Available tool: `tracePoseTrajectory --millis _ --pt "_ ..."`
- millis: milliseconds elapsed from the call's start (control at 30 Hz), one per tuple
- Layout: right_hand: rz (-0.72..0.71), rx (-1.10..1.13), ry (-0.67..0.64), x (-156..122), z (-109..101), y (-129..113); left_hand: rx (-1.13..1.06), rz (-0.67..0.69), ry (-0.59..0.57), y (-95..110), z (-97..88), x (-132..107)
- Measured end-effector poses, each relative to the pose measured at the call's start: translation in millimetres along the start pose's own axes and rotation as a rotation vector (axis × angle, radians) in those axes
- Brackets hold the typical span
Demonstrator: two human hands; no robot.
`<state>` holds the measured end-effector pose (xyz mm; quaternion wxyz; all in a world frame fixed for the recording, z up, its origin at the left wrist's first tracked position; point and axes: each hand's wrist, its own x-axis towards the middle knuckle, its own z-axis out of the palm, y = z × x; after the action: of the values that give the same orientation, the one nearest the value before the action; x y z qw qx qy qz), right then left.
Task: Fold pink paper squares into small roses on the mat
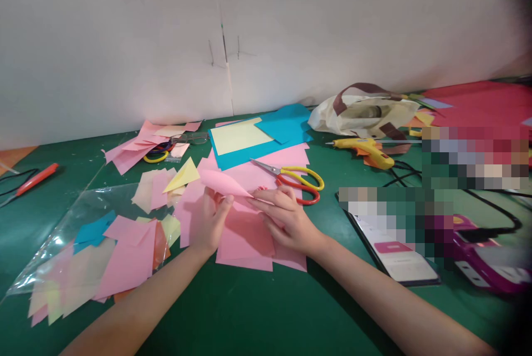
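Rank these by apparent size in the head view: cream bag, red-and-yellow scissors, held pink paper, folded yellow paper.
Largest to smallest:
Cream bag
Red-and-yellow scissors
Held pink paper and folded yellow paper: too alike to rank

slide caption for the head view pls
Left hand holds a curled pink paper sheet, right hand at its tip.

A piece of plain pink paper (222, 181) is held raised above the loose pink sheets (245, 234). It is curled rather than flat, its upper edge bowed in an arc, and is narrowed to a point toward the right. Its lower edge is partly hidden.
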<state>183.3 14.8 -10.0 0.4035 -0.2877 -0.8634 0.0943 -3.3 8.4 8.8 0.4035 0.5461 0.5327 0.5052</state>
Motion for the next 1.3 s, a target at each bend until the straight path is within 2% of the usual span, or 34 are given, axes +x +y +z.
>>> tracePoseTrajectory --millis 100,233,433,533,600,733,867,1167,1300 --pt "0.001 0.008 -0.05 0.8 -1.3 -1.5 0.009 0.058 -0.046 1.1 -1.1 -0.5" --pt "-0.026 0.034 -0.071 2.1 -2.8 -4.2 0.051 0.041 -0.05 0.4 -1.9 -0.9" --pt "0.07 0.065 -0.009 3.9 -1.7 -7.2 0.021 -0.001 -0.067 -2.7 -2.8 -2.7" --pt "0.175 0.116 0.064 4.2 -0.6 -6.4 0.004 -0.047 -0.127 -5.2 -3.8 -3.8" --pt "0.226 0.14 0.057 4.1 0.1 -5.5 -0.022 -0.074 -0.177 -6.4 -4.4 -4.9" --pt "0.217 0.117 0.011 3.7 2.3 -4.6 -0.053 -0.11 -0.28 -5.6 -4.6 -6.0" --pt "0.248 0.159 0.058 3.3 5.1 -4.2 -0.06 -0.091 -0.358 -3.0 -4.3 -4.5" --pt "0.378 0.317 0.14 4.7 5.6 -4.2 -0.027 -0.067 -0.416 -0.2 -2.4 -4.1" --pt "0.402 0.318 0.196 6.2 4.6 -4.8 -0.123 -0.071 -0.353 -3.7 -1.7 -2.7"
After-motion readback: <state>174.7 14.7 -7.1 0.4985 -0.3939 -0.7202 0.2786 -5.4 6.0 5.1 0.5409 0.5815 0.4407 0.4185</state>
